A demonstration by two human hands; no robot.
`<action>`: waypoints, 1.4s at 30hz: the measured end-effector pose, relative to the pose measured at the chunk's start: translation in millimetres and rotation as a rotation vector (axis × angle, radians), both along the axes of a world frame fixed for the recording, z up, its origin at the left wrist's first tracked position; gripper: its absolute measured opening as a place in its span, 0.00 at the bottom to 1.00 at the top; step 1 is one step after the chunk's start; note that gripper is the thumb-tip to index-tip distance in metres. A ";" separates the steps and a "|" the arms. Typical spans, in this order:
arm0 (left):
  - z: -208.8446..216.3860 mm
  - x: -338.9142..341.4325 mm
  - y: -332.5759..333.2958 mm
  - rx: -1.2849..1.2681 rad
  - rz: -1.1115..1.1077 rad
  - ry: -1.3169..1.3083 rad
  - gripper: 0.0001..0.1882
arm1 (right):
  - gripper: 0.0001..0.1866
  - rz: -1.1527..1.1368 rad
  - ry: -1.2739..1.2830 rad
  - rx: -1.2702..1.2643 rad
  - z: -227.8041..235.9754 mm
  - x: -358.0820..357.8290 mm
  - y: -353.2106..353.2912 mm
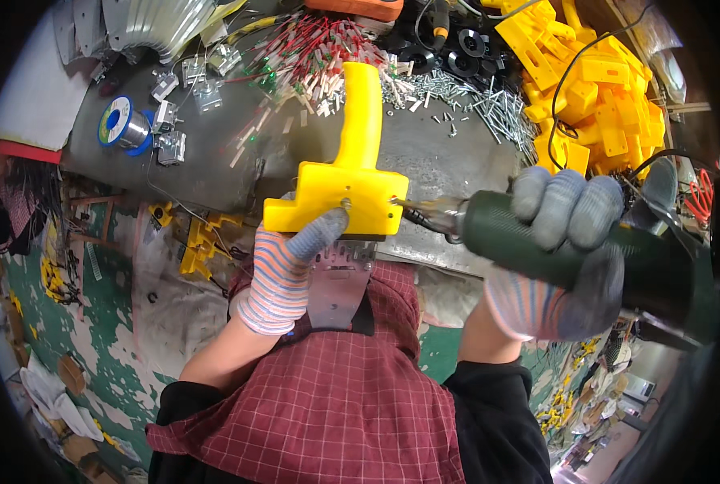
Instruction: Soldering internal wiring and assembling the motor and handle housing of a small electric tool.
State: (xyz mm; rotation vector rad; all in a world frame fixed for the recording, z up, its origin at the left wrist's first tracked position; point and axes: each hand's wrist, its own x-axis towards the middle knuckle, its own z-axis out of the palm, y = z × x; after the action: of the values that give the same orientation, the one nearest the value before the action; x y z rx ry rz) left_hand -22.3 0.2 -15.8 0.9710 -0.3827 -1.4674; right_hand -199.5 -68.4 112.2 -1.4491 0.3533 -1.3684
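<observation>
While left grip (299, 262) clamps yellow handle (356, 173) and right grip (582, 214) encircles green driver (501, 230), spool label (115, 118) is illegible.

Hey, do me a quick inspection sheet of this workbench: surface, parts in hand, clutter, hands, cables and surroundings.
Surface: grey metal tabletop, partly covered.
Job's things: yellow handled housing, handle upward; green power driver, bit at the housing's right side, contact unclear.
Clutter: loose screws, red-wired components, piled yellow parts, wire spool.
Hands: left hand gloved, holding the housing; right hand gloved, wrapped around the driver.
Cables: black cable across the piled yellow parts.
Surroundings: green floor with pale patches.
</observation>
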 end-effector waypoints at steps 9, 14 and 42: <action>-1.0 -0.3 0.8 0.001 0.023 -0.026 0.16 | 0.37 -0.025 -0.122 -0.136 -15.2 41.7 5.3; -2.5 -4.6 1.0 0.025 0.030 -0.085 0.16 | 0.29 0.033 0.079 -0.311 -25.0 22.1 -3.9; 5.1 42.6 -27.4 -0.341 0.090 -1.198 0.23 | 0.38 0.196 0.005 -0.240 -20.2 -10.8 4.0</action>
State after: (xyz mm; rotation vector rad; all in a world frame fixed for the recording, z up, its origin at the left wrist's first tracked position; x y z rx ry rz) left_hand 20.3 -27.2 -10.7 1.4684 -1.3699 -0.5505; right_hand -210.3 -64.4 91.9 -1.6373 0.0481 -1.2793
